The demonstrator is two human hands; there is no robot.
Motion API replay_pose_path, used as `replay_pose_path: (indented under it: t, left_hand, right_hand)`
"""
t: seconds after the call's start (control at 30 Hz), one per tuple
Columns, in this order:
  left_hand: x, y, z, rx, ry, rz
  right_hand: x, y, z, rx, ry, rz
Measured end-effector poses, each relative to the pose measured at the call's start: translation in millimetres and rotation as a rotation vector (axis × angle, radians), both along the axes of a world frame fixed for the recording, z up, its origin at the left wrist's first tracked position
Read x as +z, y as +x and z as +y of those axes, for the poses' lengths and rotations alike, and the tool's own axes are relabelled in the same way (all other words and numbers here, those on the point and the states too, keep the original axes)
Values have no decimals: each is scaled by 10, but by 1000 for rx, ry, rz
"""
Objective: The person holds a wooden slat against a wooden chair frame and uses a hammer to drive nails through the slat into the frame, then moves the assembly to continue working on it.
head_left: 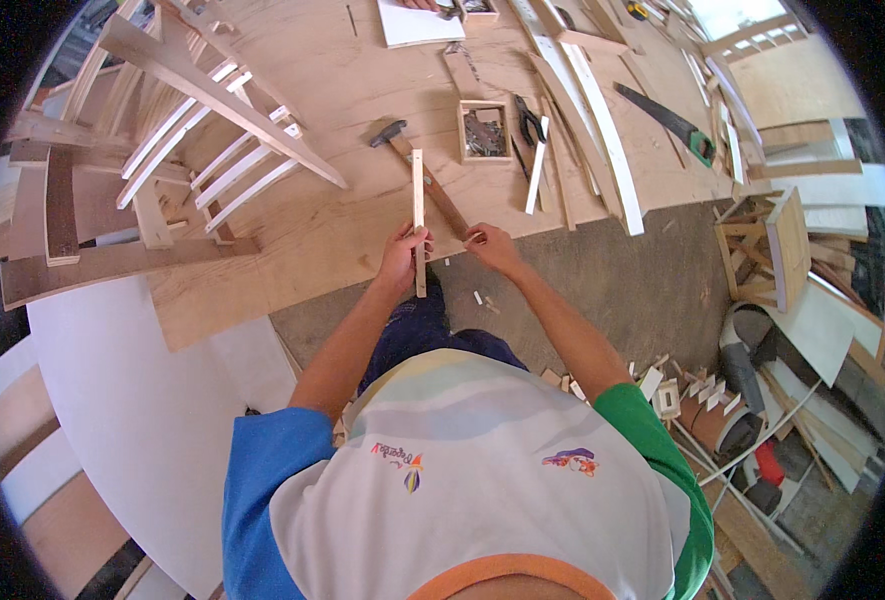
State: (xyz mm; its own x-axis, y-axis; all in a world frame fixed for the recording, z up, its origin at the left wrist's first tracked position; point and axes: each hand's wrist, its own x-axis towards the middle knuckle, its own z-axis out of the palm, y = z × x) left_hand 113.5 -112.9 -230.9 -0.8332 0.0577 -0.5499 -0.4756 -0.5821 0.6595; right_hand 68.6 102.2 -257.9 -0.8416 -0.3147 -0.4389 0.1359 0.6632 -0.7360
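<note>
My left hand [402,258] grips a thin pale wooden slat [418,190] near its lower end, holding it upright over the plywood worktop [312,230]. My right hand [489,247] is just to its right, fingers pinched together on something too small to make out. A hammer [412,165] with a dark head and wooden handle lies on the worktop behind the slat, its handle running toward my right hand.
A small wooden box of nails [484,131], pliers [530,122] and a handsaw [672,122] lie farther back. A slatted wooden frame [202,130] stands at left. Long strips [602,130], a white board [122,400] and offcuts [682,390] surround me.
</note>
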Motion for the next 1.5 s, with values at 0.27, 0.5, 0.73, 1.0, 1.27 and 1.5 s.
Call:
replay_pose_path:
  t: [0.27,0.5,0.73,1.0,1.27,1.5]
  left_hand:
    - [-147,-31,-264,91,-63,-106]
    - [-235,111,-346,61,-259,-160]
    - [-380,465,-206,118,-350,-184]
    - [-497,878,-5,277,-398,-203]
    - [-649,979,-189,142,-408,-247]
    - [-729,1018,-264,81,-443,-329]
  right_hand:
    - [-211,-335,-356,99,290,317]
    - [-166,-443,-425,114,222,197]
    - [200,-403,-119,62,166,27]
    - [409,103,392,-146,-498,-664]
    - [278,216,393,-146,-539,-677]
    - [377,160,94,-182,-437,-473]
